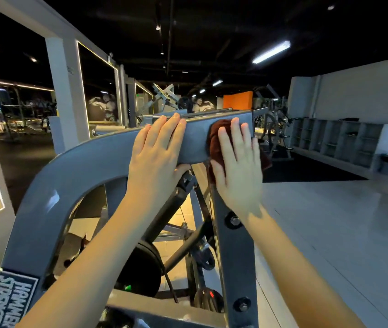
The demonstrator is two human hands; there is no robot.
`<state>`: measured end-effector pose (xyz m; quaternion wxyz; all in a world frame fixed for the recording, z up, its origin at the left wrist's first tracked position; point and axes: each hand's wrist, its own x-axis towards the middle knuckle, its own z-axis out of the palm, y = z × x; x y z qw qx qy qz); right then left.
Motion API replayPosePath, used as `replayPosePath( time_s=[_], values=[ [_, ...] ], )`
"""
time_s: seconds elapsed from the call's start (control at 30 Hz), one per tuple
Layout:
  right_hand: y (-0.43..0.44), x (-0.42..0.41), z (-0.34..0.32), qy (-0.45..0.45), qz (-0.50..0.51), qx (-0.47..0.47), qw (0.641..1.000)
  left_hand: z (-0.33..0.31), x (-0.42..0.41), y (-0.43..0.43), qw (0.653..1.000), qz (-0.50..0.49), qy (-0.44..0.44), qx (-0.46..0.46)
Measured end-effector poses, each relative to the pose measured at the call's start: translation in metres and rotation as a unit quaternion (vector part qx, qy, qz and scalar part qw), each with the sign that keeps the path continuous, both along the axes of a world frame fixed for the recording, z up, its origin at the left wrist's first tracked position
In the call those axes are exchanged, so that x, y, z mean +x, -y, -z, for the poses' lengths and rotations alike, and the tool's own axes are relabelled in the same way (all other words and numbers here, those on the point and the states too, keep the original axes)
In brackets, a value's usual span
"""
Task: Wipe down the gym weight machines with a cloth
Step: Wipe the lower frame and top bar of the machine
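Head view: dark red-brown terry cloth (216,136) pressed onto right end of grey painted steel machine beam (196,143) by flat right hand (238,169); left hand (156,152) flat on beam left of cloth; neither grip closed.

Grey cubby shelves (337,138), orange panel (238,100)
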<state>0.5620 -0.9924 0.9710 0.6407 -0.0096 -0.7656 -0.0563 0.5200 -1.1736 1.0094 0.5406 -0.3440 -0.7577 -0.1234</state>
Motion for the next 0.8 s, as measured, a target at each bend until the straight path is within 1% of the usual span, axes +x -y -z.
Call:
replayPosePath(
  time_s=[0.03,0.13,0.17,0.2,0.3,0.33,0.37,0.4,0.5,0.53,0.57,0.63,0.67,0.7,0.73,0.77,0.8],
  values=[
    [0.000,0.003,-0.009,-0.004,0.004,-0.011,1.000,-0.001,-0.002,0.000,1.000,-0.003,-0.005,0.001],
    [0.015,-0.007,-0.023,-0.072,0.004,-0.129,0.989,0.001,-0.005,-0.001,1.000,0.014,0.010,0.002],
    [0.025,-0.011,-0.023,-0.083,0.003,-0.150,0.985,0.000,-0.005,0.000,1.000,0.019,0.004,0.001],
    [0.033,-0.015,-0.017,-0.082,0.005,-0.137,0.987,0.000,-0.005,0.002,1.000,0.020,-0.007,0.003],
    [0.032,-0.011,-0.005,-0.006,0.010,-0.019,1.000,-0.004,-0.007,0.008,0.999,0.035,0.000,-0.013],
    [0.024,-0.007,-0.009,0.004,0.017,0.004,1.000,-0.005,-0.008,0.010,0.999,0.037,0.010,-0.021],
    [0.017,-0.005,-0.016,0.001,0.025,0.005,1.000,-0.005,-0.008,0.013,0.999,0.033,0.014,-0.022],
    [0.013,-0.006,-0.024,-0.019,0.026,-0.023,0.999,-0.005,-0.010,0.015,0.999,0.027,0.013,-0.019],
    [0.028,-0.014,-0.034,-0.098,0.018,-0.162,0.982,-0.004,-0.012,0.023,1.000,0.005,0.016,-0.019],
    [0.039,-0.018,-0.029,-0.102,0.015,-0.169,0.980,-0.004,-0.013,0.025,1.000,0.005,0.014,-0.022],
    [0.049,-0.022,-0.019,-0.088,0.012,-0.147,0.985,-0.004,-0.013,0.026,1.000,0.007,0.013,-0.024],
    [0.055,-0.023,0.000,-0.031,0.013,-0.060,0.998,-0.005,-0.014,0.028,1.000,0.012,0.013,-0.026],
    [0.050,-0.019,0.001,-0.011,0.017,-0.020,1.000,-0.005,-0.015,0.028,0.999,0.016,0.011,-0.026],
    [0.042,-0.015,-0.005,-0.011,0.023,0.003,1.000,-0.005,-0.016,0.029,0.999,0.020,0.010,-0.026],
    [0.033,-0.013,-0.016,-0.030,0.029,0.006,0.999,-0.005,-0.017,0.029,0.999,0.024,0.009,-0.025],
    [0.027,-0.012,-0.029,-0.062,0.030,-0.018,0.997,-0.005,-0.018,0.029,0.999,0.028,0.008,-0.023],
    [0.024,-0.012,-0.042,-0.099,0.023,-0.062,0.993,-0.004,-0.019,0.029,0.999,0.033,0.006,-0.021]
  ],
)
